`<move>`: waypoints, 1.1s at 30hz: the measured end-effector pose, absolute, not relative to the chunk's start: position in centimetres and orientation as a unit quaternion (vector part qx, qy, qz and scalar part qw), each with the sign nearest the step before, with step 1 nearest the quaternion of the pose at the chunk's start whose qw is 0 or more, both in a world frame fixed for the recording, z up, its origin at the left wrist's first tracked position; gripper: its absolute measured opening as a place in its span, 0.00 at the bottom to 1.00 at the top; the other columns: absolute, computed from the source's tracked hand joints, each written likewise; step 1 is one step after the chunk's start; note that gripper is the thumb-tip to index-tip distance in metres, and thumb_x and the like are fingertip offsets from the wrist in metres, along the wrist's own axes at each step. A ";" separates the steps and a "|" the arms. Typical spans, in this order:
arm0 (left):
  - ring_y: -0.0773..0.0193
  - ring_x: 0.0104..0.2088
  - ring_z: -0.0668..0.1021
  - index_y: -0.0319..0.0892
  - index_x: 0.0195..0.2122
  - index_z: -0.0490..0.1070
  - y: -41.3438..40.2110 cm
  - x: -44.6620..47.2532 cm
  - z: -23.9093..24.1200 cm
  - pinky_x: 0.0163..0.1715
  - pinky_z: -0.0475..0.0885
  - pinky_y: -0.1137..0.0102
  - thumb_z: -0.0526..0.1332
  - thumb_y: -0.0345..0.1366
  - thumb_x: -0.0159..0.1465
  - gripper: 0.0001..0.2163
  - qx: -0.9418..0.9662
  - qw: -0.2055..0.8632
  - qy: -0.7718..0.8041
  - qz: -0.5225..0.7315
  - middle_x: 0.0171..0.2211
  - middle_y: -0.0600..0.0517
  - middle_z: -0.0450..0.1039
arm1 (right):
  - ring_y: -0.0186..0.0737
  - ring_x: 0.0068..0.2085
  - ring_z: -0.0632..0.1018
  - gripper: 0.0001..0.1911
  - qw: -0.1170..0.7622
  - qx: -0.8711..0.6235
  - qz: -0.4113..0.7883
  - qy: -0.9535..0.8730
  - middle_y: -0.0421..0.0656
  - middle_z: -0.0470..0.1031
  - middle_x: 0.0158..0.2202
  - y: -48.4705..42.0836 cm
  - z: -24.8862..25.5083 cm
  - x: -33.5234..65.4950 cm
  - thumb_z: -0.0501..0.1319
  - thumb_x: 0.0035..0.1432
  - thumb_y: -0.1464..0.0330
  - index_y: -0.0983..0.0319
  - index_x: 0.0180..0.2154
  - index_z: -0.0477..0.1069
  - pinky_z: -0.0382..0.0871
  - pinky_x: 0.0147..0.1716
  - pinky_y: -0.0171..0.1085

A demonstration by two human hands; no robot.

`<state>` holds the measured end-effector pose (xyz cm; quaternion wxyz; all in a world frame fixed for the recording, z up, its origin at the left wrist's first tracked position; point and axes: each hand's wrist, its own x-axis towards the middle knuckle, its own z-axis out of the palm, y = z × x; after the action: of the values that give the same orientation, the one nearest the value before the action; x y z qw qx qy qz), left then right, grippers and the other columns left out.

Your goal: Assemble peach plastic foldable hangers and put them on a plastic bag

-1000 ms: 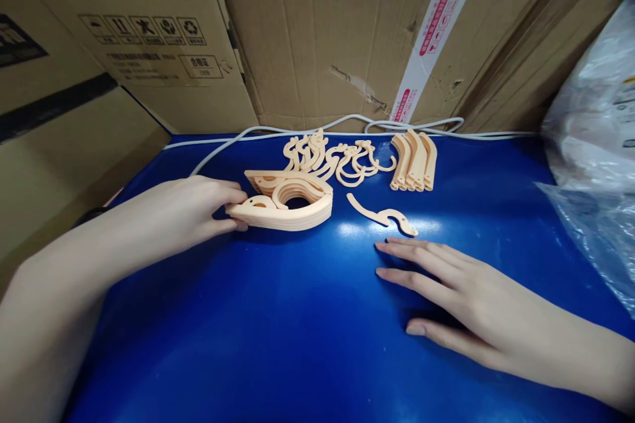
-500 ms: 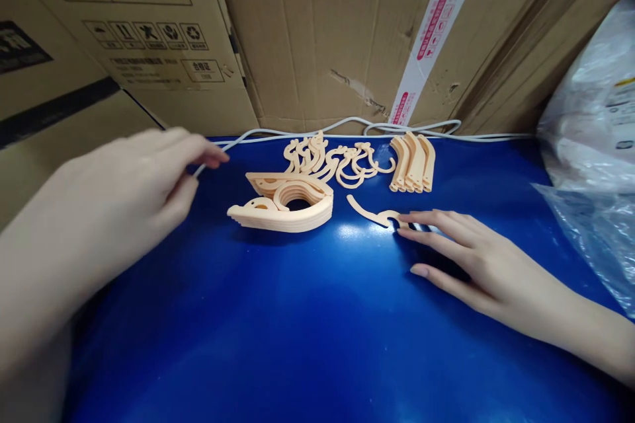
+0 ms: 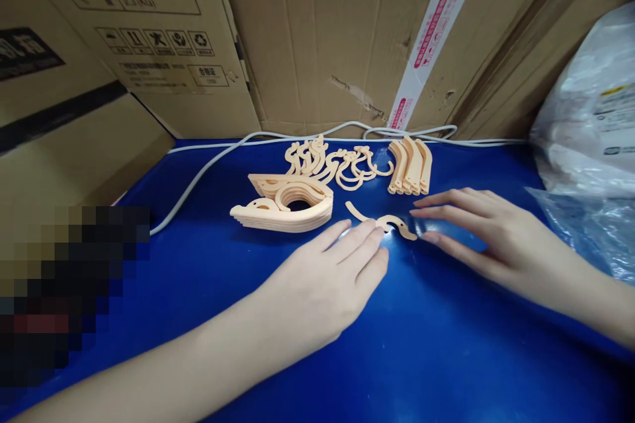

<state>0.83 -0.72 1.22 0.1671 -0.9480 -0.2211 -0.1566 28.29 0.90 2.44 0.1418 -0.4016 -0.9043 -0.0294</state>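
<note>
Left hand (image 3: 322,284) and right hand (image 3: 476,231), both flat and spread, flank 1 curved peach plastic strip (image 3: 381,220).

The plastic pieces (image 3: 288,205) were pale peach, the table (image 3: 446,357) glossy deep blue, the boxes (image 3: 317,46) plain brown.

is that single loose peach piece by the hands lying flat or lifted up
Lying flat: the loose peach piece rests on the blue mat, with both hands' fingertips at it.

Packing/assembly bench — stacked shipping cartons (image 3: 307,39), blue mat (image 3: 397,357), plastic pts (image 3: 288,208).
</note>
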 end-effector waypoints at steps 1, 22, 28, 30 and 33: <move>0.52 0.60 0.71 0.32 0.55 0.71 -0.6 1.1 0.9 0.59 0.60 0.61 0.54 0.31 0.68 0.16 -0.946 0.170 -0.229 -0.152 0.58 0.42 0.72 | 0.47 0.47 0.77 0.15 0.140 -0.410 -0.042 -0.900 0.47 0.76 0.48 1.4 2.8 28.5 0.53 0.69 0.60 0.59 0.50 0.72 0.71 0.46 0.47; 0.53 0.51 0.76 0.30 0.56 0.70 -0.1 1.5 -1.0 0.47 0.67 0.64 0.56 0.44 0.71 0.22 -0.942 0.156 -0.263 -0.141 0.53 0.41 0.75 | 0.50 0.49 0.72 0.19 -0.005 -0.352 -0.177 -0.919 0.52 0.74 0.51 10.2 5.6 28.5 0.48 0.69 0.70 0.61 0.51 0.75 0.64 0.46 0.48; 0.54 0.48 0.75 0.30 0.55 0.70 -0.3 1.4 -1.2 0.46 0.66 0.64 0.57 0.42 0.70 0.20 -0.941 0.149 -0.256 -0.161 0.50 0.43 0.76 | 0.49 0.47 0.73 0.17 0.018 -0.367 -0.202 -0.908 0.50 0.76 0.48 9.9 4.7 27.2 0.49 0.70 0.66 0.61 0.45 0.77 0.61 0.45 0.47; 0.54 0.48 0.75 0.30 0.55 0.70 -0.3 1.4 -1.3 0.46 0.66 0.64 0.57 0.41 0.70 0.19 -0.942 0.145 -0.257 -0.157 0.50 0.43 0.76 | 0.49 0.45 0.73 0.17 0.022 -0.376 -0.210 -0.902 0.48 0.77 0.44 10.2 4.4 26.4 0.51 0.69 0.63 0.60 0.43 0.77 0.60 0.44 0.47; 0.54 0.48 0.75 0.31 0.55 0.70 -0.3 1.3 -1.3 0.45 0.66 0.64 0.57 0.41 0.70 0.19 -0.943 0.143 -0.258 -0.154 0.50 0.43 0.76 | 0.50 0.44 0.73 0.17 0.011 -0.405 -0.221 -0.887 0.49 0.77 0.40 10.9 4.0 25.0 0.53 0.67 0.62 0.61 0.41 0.79 0.59 0.44 0.48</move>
<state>1.33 -0.29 -1.29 0.1432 -0.9428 -0.2584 -0.1542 24.98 10.88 3.98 0.0111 -0.4048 -0.8873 -0.2208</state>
